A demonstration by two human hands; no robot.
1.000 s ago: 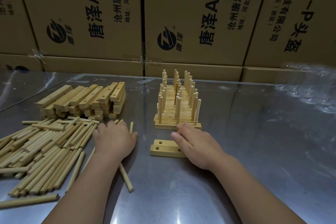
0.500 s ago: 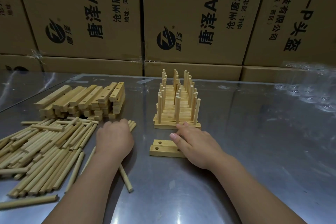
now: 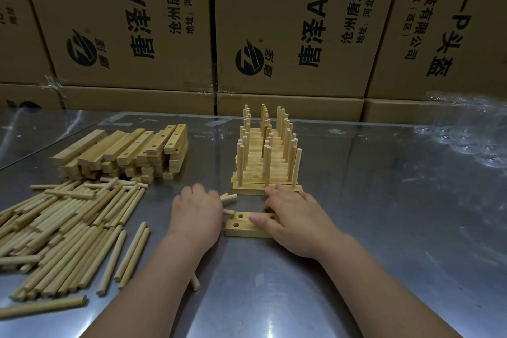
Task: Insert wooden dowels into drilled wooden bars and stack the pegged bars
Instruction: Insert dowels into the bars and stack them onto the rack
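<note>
**Desk:** Status on the drilled bars (image 3: pixel 244 229)?

**Operator:** I see two of them flat on the tabletop (image 3: pixel 370 228), side by side with the holes facing up, just in front of the pegged stack (image 3: pixel 267 170).

**Desk:** And the hands?

**Operator:** My right hand (image 3: pixel 296 217) lies over the bars' right ends, grip spread, thumb flat across the tops. My left hand (image 3: pixel 196 211) sits just left of them, its grip curled round the held dowels (image 3: pixel 231 197), whose ends poke out toward the bars.

**Desk:** Supplies?

**Operator:** I see loose dowels (image 3: pixel 68 228) heaped at far left, with one more under my left wrist. The bar pile (image 3: pixel 123 148) sits behind them. Cardboard boxes (image 3: pixel 288 22) wall the back edge, and clear plastic film (image 3: pixel 466 129) lies at far right.
</note>
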